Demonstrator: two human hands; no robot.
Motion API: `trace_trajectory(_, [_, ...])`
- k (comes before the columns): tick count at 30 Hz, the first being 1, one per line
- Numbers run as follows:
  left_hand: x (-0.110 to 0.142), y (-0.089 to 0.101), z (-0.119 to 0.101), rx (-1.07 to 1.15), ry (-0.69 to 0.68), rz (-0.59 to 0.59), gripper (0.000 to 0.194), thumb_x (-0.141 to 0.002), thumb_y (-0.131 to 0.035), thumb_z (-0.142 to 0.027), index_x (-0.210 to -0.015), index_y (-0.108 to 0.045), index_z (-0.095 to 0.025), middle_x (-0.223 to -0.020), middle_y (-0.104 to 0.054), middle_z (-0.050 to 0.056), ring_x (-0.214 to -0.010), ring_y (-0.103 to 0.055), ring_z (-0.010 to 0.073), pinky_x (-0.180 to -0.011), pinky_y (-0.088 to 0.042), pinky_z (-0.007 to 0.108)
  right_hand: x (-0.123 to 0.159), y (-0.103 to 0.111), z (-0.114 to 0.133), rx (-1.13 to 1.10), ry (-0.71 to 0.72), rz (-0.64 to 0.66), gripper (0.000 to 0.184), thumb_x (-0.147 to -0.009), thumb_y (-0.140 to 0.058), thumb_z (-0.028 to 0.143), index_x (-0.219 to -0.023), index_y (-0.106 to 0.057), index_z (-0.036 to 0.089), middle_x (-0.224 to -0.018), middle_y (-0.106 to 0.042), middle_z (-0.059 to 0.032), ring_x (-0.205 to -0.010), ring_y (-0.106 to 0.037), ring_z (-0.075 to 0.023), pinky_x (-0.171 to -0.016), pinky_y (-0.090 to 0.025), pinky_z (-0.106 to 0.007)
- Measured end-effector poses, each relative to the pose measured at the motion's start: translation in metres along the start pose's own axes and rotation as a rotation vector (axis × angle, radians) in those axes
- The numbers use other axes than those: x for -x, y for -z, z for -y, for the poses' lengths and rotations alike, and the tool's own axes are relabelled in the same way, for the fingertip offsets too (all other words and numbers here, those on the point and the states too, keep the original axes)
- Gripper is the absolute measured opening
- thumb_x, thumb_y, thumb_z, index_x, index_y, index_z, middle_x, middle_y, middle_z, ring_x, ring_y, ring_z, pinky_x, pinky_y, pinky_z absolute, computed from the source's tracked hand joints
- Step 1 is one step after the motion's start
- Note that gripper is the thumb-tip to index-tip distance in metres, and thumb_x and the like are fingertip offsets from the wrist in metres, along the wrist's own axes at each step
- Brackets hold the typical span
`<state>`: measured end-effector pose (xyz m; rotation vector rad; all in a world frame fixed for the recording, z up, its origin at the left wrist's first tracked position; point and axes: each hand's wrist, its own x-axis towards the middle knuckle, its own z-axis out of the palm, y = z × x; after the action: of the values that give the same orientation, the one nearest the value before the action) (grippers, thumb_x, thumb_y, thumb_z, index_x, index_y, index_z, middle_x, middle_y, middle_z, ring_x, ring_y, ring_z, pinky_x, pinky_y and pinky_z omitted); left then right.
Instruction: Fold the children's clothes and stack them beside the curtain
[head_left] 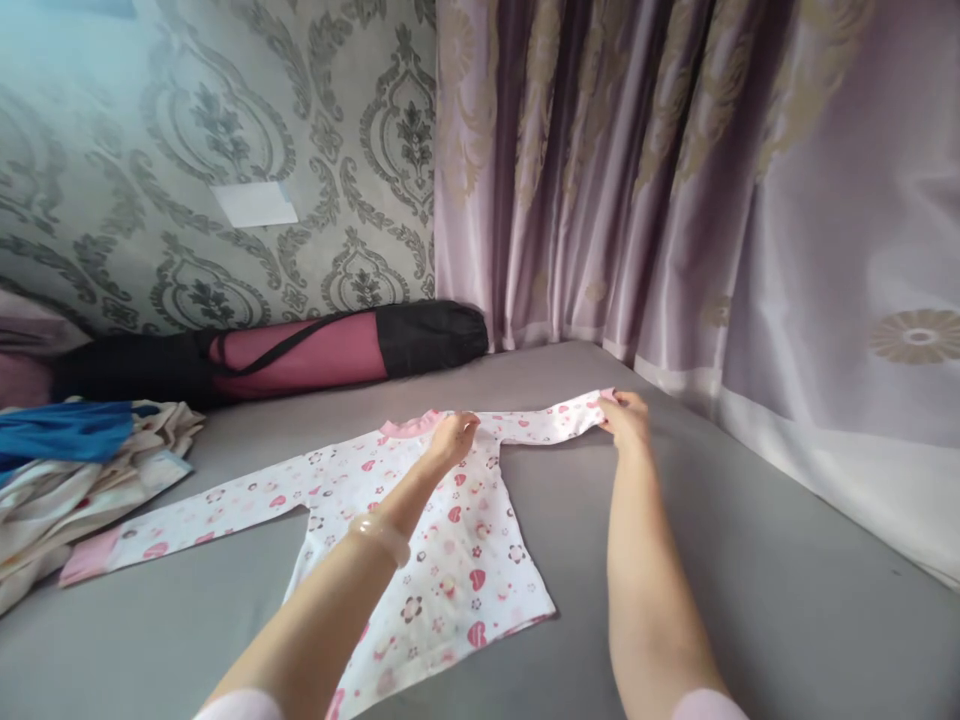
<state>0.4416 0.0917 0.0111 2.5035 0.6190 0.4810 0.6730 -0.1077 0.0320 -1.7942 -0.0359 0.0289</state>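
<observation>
A white long-sleeved child's shirt (pixel 480 540) with pink hearts and flowers lies spread on a grey sheet, its pink collar facing away from me. My left hand (pixel 454 437) is closed in a pinch on the shirt at the shoulder beside the collar. My right hand (pixel 627 416) grips the pink cuff of the sleeve on the right, holding that sleeve stretched outward. The other sleeve reaches to the left, its pink cuff lying flat. My left forearm covers part of the shirt's body, and a pale bangle (pixel 381 538) circles that wrist.
Crumpled clothes (pixel 97 470), with a blue piece on top, are heaped at the left by the shirt's cuff. A long pink and black bag (pixel 315 350) lies along the patterned wall. Purple curtains (pixel 600 180) hang along the right edge of the grey sheet (pixel 765 590).
</observation>
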Motion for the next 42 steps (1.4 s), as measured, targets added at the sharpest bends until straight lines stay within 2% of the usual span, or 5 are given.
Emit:
trace_trajectory(9, [0.000, -0.036, 0.012, -0.141, 0.023, 0.013, 0.048, -0.084, -0.057, -0.040, -0.126, -0.058, -0.018, -0.126, -0.056, 0.013, -0.119, -0.050, 0.0280, -0.103, -0.036, 0.039, 0.020, -0.016, 0.049, -0.850, -0.119, 0.169, 0.022, -0.072, -0.071, 0.013, -0.089, -0.060, 0.022, -0.068, -0.067, 0.0064, -0.061, -0.065, -0.0093, -0.060, -0.054, -0.021])
trace_trajectory(20, [-0.021, -0.001, -0.009, -0.301, 0.150, 0.376, 0.081, -0.074, -0.055, -0.062, -0.145, -0.036, -0.029, -0.140, -0.040, 0.014, -0.129, -0.036, 0.0382, -0.103, -0.032, 0.047, 0.098, -0.051, 0.102, -1.089, -0.121, 0.523, 0.011, -0.081, -0.065, 0.011, -0.085, -0.062, 0.020, -0.073, -0.071, 0.0035, -0.063, -0.066, -0.0088, -0.059, -0.057, -0.019])
trace_trajectory(27, [-0.038, 0.011, -0.041, -0.290, 0.329, 0.527, 0.095, -0.055, -0.072, -0.050, -0.141, -0.041, -0.023, -0.150, -0.031, 0.017, -0.138, -0.023, 0.0455, -0.102, -0.035, 0.051, 0.126, -0.073, 0.104, -1.077, -0.152, 0.679, 0.016, -0.080, -0.066, 0.012, -0.090, -0.060, 0.023, -0.076, -0.071, 0.0038, -0.070, -0.067, -0.0096, -0.066, -0.057, -0.021])
trace_trajectory(35, [-0.021, 0.003, -0.039, -0.133, 0.347, 0.309, 0.076, -0.063, -0.072, -0.049, -0.130, -0.054, -0.020, -0.141, -0.044, 0.018, -0.132, -0.037, 0.0427, -0.101, -0.036, 0.051, 0.114, -0.075, 0.095, -1.047, -0.100, 0.593, 0.029, -0.072, -0.064, 0.011, -0.096, -0.057, 0.025, -0.079, -0.068, 0.0068, -0.075, -0.066, -0.0084, -0.072, -0.054, -0.022])
trace_trajectory(42, [0.031, 0.040, 0.016, 0.705, 0.520, -0.020, 0.049, -0.083, -0.061, -0.045, -0.120, -0.058, -0.014, -0.116, -0.063, 0.017, -0.100, -0.064, 0.0263, -0.084, -0.052, 0.036, 0.139, -0.096, 0.092, -0.925, -0.021, 0.513, 0.041, -0.076, -0.058, 0.016, -0.115, -0.055, 0.030, -0.105, -0.069, 0.0027, -0.093, -0.066, -0.0101, -0.084, -0.053, -0.026])
